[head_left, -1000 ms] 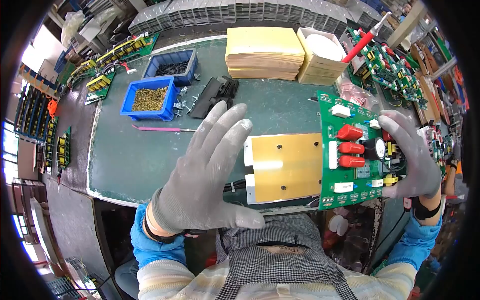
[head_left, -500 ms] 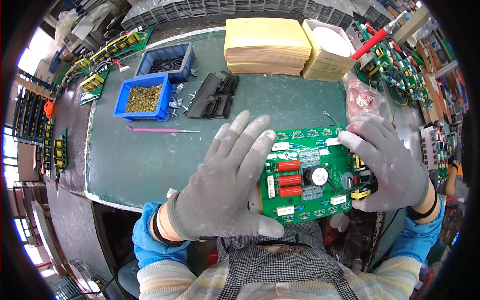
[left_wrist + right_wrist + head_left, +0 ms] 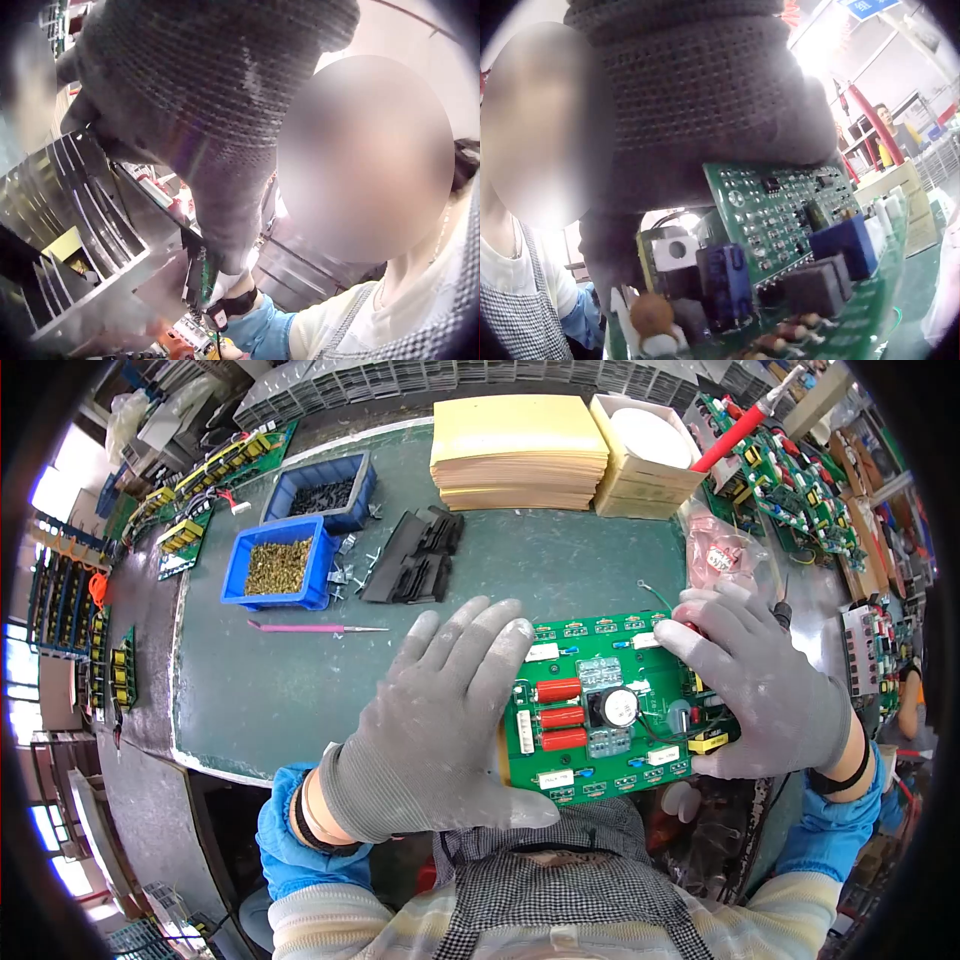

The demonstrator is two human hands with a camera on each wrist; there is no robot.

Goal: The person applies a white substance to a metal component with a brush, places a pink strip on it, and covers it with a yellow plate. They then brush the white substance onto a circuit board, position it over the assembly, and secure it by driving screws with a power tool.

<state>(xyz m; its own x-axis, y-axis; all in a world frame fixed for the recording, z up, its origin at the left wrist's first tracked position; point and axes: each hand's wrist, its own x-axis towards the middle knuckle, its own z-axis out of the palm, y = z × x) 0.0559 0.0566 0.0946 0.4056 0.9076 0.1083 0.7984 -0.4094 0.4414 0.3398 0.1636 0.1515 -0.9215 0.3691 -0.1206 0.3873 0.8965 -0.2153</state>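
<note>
A green circuit board (image 3: 645,685) lies roughly level at the table's near edge, covering the yellow plate. Three red capacitors (image 3: 560,716) and a round, white-topped part (image 3: 620,707) stand on it. My gloved right hand (image 3: 770,695) grips the board's right end, fingers toward the far side and thumb at the near side. In the right wrist view, a small upright board (image 3: 780,214) and a blue block-shaped part (image 3: 845,247) rise below that hand. My gloved left hand (image 3: 430,730) lies along the board's left edge with long, straight fingers and its thumb at the near corner.
Farther left are a blue bin of brass-coloured parts (image 3: 278,568), a bin of black parts (image 3: 320,498), black plastic pieces (image 3: 412,555) and pink-handled tweezers (image 3: 315,627). Yellow sheets (image 3: 520,455) and a white-lined box (image 3: 650,455) stand behind; more boards (image 3: 800,490) sit right.
The board, earlier tilted up in my right hand beside the exposed yellow plate, has come down level over it. My left hand has moved right to the board's left edge.
</note>
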